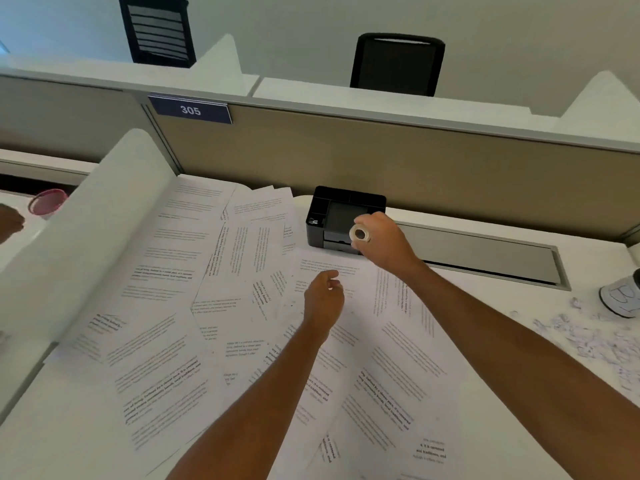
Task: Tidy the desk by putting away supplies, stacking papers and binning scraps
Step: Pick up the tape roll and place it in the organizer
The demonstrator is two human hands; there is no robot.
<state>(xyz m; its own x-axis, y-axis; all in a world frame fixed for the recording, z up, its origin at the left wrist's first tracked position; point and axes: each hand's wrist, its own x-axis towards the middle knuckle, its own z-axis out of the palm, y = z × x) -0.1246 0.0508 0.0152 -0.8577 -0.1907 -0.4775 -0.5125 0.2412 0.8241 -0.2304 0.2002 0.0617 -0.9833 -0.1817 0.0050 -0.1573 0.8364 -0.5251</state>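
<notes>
Several printed sheets point(180, 299) lie fanned loosely over the white desk point(502, 427). A black desk organiser point(332, 211) stands at the back by the partition. My right hand point(388, 242) holds a small roll of clear tape point(360, 234) just in front of the organiser's right side. My left hand point(323, 299) hovers over the papers in the middle, fingers loosely curled, holding nothing. Torn paper scraps point(588, 337) are scattered at the right edge of the desk.
A white side divider point(86, 237) rises on the left, with a pink cup point(46, 201) and another person's hand point(10, 223) beyond it. A white printed cup point(621, 297) stands far right. A grey cable tray point(485, 252) runs along the beige partition point(381, 161).
</notes>
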